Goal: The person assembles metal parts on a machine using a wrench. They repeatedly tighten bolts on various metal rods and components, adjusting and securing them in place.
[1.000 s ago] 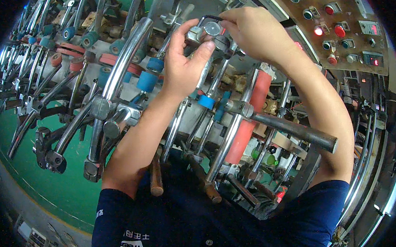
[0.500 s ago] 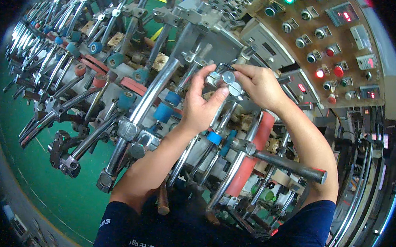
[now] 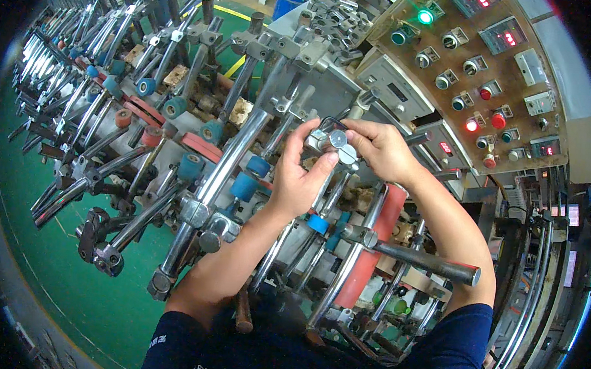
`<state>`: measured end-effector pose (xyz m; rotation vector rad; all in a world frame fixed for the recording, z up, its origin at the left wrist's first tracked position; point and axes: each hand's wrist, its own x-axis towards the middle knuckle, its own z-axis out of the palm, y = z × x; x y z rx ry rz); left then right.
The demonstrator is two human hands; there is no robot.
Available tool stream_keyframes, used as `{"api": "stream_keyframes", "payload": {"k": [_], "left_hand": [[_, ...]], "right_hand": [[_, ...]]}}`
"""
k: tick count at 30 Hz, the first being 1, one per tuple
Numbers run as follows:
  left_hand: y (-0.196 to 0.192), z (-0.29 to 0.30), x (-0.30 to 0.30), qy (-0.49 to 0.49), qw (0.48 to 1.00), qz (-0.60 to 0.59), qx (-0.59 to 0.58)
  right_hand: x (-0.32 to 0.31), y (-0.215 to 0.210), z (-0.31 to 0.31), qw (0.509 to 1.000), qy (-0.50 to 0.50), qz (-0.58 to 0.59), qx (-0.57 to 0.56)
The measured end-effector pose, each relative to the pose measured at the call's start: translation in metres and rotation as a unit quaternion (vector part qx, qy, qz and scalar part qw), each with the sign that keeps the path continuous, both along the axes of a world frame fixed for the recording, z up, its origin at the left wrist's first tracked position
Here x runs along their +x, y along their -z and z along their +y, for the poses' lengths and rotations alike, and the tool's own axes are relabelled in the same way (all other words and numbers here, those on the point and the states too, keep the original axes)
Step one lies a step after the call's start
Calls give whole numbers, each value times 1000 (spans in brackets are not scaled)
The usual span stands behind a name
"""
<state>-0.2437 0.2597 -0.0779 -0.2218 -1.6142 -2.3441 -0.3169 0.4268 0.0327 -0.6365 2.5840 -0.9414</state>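
Note:
My left hand (image 3: 294, 179) is closed round a shiny metal clamp block (image 3: 338, 140), with the thumb pressed on its near side. The block seems to sit on a steel rod that runs down below my fingers. My right hand (image 3: 383, 153) pinches a thin, bent black bar, which looks like a hex key (image 3: 332, 121), at the block's far side. Where its tip meets the block is hidden. Under my right forearm lies a red roller (image 3: 371, 248), with a dark rod (image 3: 428, 261) clamped across it.
Many steel rods with blue rollers (image 3: 244, 186) and joint clamps (image 3: 194, 210) crowd the left and middle. A control panel (image 3: 475, 80) with knobs and lit lamps stands at the far right. Loose metal clamps (image 3: 337, 26) lie on a grey surface at the back. The floor (image 3: 57, 265) is green.
The whole view has shifted, so the scene sits a little lower. Both hands remain at the clamp block; my right hand has turned slightly, with its fingers still at the black bar.

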Motion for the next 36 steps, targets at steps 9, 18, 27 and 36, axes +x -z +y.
{"api": "stream_keyframes", "payload": {"k": [9,18,27,36], "left_hand": [[-3,-4,1,19,999,-12,22],[-5,-3,2,8,1000,0,21],[-11,-7,4,22,1000,-19,7],[-14,-7,4,6,999,-18,-26]], "right_hand": [[-11,-35,-17,993,-41,-23,111],[-18,-59,-37,964,-105,50,240],[-18,-71,-56,918,-112,42,377],[-17,-84,-70,862,-143,24,486]]}}
